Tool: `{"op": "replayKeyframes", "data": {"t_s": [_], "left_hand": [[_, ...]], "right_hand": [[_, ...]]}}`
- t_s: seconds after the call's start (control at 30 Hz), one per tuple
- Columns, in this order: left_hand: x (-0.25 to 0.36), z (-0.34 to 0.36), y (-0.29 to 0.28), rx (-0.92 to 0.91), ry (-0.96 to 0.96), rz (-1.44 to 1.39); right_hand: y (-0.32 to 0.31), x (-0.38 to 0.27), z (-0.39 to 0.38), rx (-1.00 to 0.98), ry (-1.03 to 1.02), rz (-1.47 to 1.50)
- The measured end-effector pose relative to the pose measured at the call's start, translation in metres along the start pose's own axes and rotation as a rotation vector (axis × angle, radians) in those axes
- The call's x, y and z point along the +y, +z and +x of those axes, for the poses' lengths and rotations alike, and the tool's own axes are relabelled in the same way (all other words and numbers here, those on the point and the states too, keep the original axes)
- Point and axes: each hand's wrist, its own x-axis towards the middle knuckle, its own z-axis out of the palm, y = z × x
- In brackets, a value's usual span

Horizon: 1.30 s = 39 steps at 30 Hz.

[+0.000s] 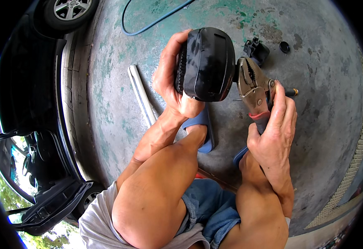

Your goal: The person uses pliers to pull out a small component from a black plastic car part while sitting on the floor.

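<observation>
My left hand (169, 81) is wrapped round the left side of a bulky black rounded housing (211, 62) and holds it up over the floor. Ridged edging shows along the housing's left side, and smudges mark its top. In my right hand (275, 135) is a pair of locking pliers (254, 91) with worn metal jaws and a red and black grip. The toothed jaws point upward, right beside a short dark stub (236, 72) on the housing's right side. Whether the pliers touch that stub, I cannot tell.
Beyond the pliers lie a black boxy plastic part (257, 50), a round black cap (284, 47) and a dark handle-like piece (291, 91). A blue hose (154, 25) curves at the back. At left are a pale strip (140, 93) and a black car (28, 91).
</observation>
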Motion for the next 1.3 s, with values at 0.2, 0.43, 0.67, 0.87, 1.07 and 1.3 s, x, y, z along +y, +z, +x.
{"op": "replayKeyframes", "data": {"t_s": [0.2, 0.43, 0.67, 0.87, 1.07, 1.3], "left_hand": [[0.0008, -0.0008, 0.0009, 0.005, -0.025, -0.037], [0.0026, -0.0001, 0.001, 0.018, -0.034, -0.029], [0.0014, 0.0001, 0.0001, 0.012, 0.002, 0.0], [0.0007, 0.0011, 0.0014, 0.025, -0.004, -0.044], [0.0007, 0.0001, 0.002, 0.029, -0.002, -0.033], [0.0042, 0.0009, 0.0049, 0.056, -0.048, -0.091]], "right_hand": [[-0.0005, -0.001, 0.0, -0.007, 0.01, 0.0], [0.0, -0.0016, 0.0004, -0.013, 0.005, 0.002], [-0.0009, -0.0019, 0.0007, -0.042, 0.018, 0.018], [-0.0008, -0.0031, 0.0017, -0.047, 0.019, 0.028], [0.0004, -0.0021, -0.0002, -0.043, 0.038, 0.049], [0.0003, -0.0008, 0.0007, -0.039, 0.035, 0.058]]}}
